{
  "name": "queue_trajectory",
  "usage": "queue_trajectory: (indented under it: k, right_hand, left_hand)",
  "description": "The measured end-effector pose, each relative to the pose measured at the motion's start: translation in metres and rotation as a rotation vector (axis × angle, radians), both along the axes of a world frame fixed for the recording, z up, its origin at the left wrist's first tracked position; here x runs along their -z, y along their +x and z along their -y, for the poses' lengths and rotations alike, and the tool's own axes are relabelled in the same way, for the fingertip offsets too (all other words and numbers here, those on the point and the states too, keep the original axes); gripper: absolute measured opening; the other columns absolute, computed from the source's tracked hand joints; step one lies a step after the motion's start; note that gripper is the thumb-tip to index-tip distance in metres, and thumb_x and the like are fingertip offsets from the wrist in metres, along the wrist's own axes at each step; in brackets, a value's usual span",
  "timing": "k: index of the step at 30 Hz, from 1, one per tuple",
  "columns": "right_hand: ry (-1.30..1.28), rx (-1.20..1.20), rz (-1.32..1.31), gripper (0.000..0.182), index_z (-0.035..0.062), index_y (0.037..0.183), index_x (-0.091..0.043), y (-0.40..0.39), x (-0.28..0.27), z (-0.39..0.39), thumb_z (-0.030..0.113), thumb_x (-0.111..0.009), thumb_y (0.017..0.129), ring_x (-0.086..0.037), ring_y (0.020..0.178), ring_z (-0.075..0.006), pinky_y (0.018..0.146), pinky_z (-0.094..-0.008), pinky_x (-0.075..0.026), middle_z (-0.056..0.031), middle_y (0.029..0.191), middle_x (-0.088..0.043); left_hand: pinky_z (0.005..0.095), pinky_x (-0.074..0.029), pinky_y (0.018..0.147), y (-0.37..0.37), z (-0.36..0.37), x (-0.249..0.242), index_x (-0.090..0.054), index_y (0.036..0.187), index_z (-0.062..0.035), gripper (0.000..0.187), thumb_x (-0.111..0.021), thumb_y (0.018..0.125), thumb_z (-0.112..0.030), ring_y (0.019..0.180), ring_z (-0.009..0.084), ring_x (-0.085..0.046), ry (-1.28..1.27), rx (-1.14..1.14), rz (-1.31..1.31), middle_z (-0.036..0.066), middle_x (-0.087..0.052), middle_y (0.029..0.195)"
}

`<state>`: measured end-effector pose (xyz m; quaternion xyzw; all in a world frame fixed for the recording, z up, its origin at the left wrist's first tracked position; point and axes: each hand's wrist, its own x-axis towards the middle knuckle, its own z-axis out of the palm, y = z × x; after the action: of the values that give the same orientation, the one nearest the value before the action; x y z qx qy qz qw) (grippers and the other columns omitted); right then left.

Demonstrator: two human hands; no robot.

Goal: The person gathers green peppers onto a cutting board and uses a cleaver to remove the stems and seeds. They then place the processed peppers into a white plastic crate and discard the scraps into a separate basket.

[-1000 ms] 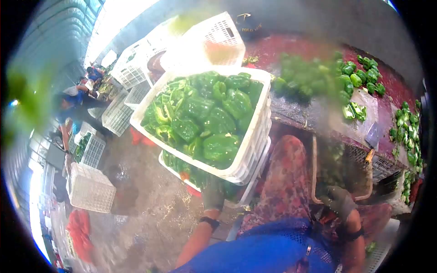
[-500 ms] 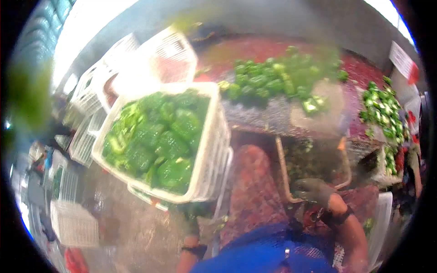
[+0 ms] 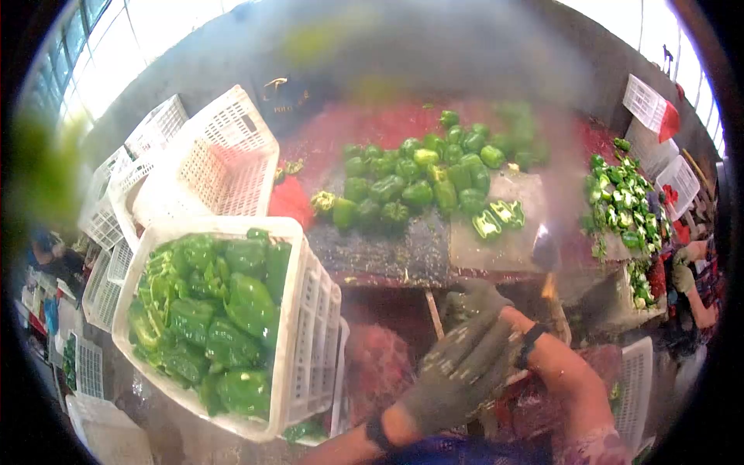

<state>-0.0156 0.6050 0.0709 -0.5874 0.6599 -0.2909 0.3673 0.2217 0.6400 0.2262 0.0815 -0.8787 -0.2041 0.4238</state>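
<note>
My left hand (image 3: 459,380), in a dark, wet-looking work glove, lies with outstretched fingers against my right hand (image 3: 477,301). The right hand wears the same kind of glove and is partly covered by the left; its visible fingers point leftward, loosely bent. I see nothing held in either hand. Both are over my lap, before the table edge. Beyond them a cutting board (image 3: 492,252) bears cut green pepper pieces (image 3: 505,217). Whole green bell peppers (image 3: 403,182) are heaped behind it. To the left stands a white crate (image 3: 314,372) full of green peppers (image 3: 213,318).
An open white basket (image 3: 221,174) leans at the back left. Cut peppers (image 3: 628,194) are piled on the red table (image 3: 333,128) at right, near another person's gloved hands (image 3: 682,271). A container edge (image 3: 434,314) shows below the table. Blurred smears cover the upper view.
My left hand has risen from beside the pepper crate to meet my right hand, which has also moved up and left. The view has shifted, and the crate now appears lower and further left.
</note>
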Motion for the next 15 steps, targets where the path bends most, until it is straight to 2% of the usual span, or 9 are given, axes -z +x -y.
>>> queue_trajectory:
  k: [1,3,4,7,9,10,11,13,15]
  right_hand:
    - [-0.065,-0.019,0.089,0.043,0.0002,0.134,-0.054,-0.006,0.013,0.009,0.025,-0.058,0.099,-0.061,0.117,-0.0284,0.098,-0.0383,-0.049,-0.0203,0.128,-0.063]
    - [-0.068,-0.031,0.045,0.042,0.0007,0.133,-0.054,-0.010,0.022,0.027,0.024,-0.058,0.098,-0.060,0.117,-0.0289,0.097,-0.0382,-0.049,-0.0202,0.128,-0.062]
    - [-0.057,-0.029,-0.024,0.041,0.0010,0.133,-0.054,-0.011,0.024,0.037,0.024,-0.058,0.098,-0.060,0.117,-0.0292,0.097,-0.0381,-0.049,-0.0201,0.128,-0.062]
    - [-0.061,-0.002,-0.273,0.040,0.0017,0.132,-0.055,-0.023,0.032,0.059,0.022,-0.057,0.098,-0.060,0.117,-0.0300,0.097,-0.0378,-0.049,-0.0199,0.128,-0.062]
    - [-0.069,0.047,-0.462,0.039,0.0022,0.131,-0.055,-0.039,0.033,0.068,0.022,-0.057,0.098,-0.060,0.117,-0.0306,0.096,-0.0376,-0.049,-0.0198,0.127,-0.062]
    - [-0.066,0.073,-0.567,0.038,0.0025,0.131,-0.055,-0.048,0.034,0.072,0.021,-0.057,0.098,-0.059,0.117,-0.0309,0.096,-0.0375,-0.049,-0.0198,0.127,-0.062]
    - [-0.053,0.105,-0.677,0.037,0.0027,0.130,-0.055,-0.059,0.033,0.076,0.021,-0.057,0.098,-0.059,0.117,-0.0311,0.096,-0.0374,-0.049,-0.0197,0.127,-0.062]
    - [-0.012,0.167,-0.867,0.036,0.0032,0.130,-0.056,-0.079,0.027,0.081,0.020,-0.057,0.098,-0.059,0.117,-0.0317,0.096,-0.0372,-0.049,-0.0196,0.127,-0.062]
    - [0.037,0.200,-0.994,0.035,0.0037,0.129,-0.056,-0.096,0.024,0.083,0.019,-0.057,0.097,-0.059,0.118,-0.0322,0.095,-0.0371,-0.049,-0.0195,0.126,-0.062]
  left_hand:
    - [0.0519,-0.051,0.094,-0.024,0.011,-0.004,-0.063,0.124,-0.0036,0.040,-0.069,0.086,-0.016,0.118,0.0460,-0.057,0.040,0.023,-0.059,0.022,-0.058,0.132]
    - [0.0500,-0.052,0.093,-0.065,0.033,0.006,-0.063,0.124,-0.0023,0.039,-0.067,0.088,-0.016,0.116,0.0442,-0.059,0.094,0.027,-0.142,0.023,-0.058,0.131]
    - [0.0490,-0.052,0.092,-0.077,0.046,0.016,-0.062,0.124,-0.0016,0.038,-0.066,0.089,-0.016,0.114,0.0434,-0.060,0.124,0.033,-0.183,0.024,-0.058,0.131]
    - [0.0455,-0.052,0.092,-0.091,0.067,0.066,-0.063,0.122,-0.0020,0.034,-0.064,0.090,-0.014,0.109,0.0415,-0.062,0.384,-0.080,-0.046,0.025,-0.058,0.128]
    - [0.0434,-0.052,0.090,-0.094,0.085,0.096,-0.065,0.117,-0.0030,0.029,-0.064,0.090,-0.014,0.106,0.0382,-0.064,0.460,-0.220,0.035,0.023,-0.060,0.126]
    - [0.0429,-0.053,0.088,-0.095,0.083,0.111,-0.067,0.110,-0.0033,0.024,-0.067,0.089,-0.015,0.105,0.0362,-0.064,0.562,-0.329,0.024,0.021,-0.063,0.121]
    - [0.0426,-0.054,0.087,-0.097,0.085,0.120,-0.068,0.105,-0.0018,0.022,-0.068,0.087,-0.014,0.103,0.0344,-0.065,0.761,-0.327,-0.016,0.019,-0.065,0.116]
    - [0.0403,-0.054,0.087,-0.091,0.104,0.136,-0.068,0.104,-0.0014,0.020,-0.068,0.087,-0.012,0.103,0.0339,-0.065,0.184,-0.277,0.057,0.018,-0.066,0.112]
    - [0.0388,-0.054,0.087,-0.090,0.110,0.134,-0.068,0.104,-0.0012,0.019,-0.067,0.087,-0.011,0.103,0.0337,-0.064,0.161,-0.286,0.093,0.019,-0.065,0.112]
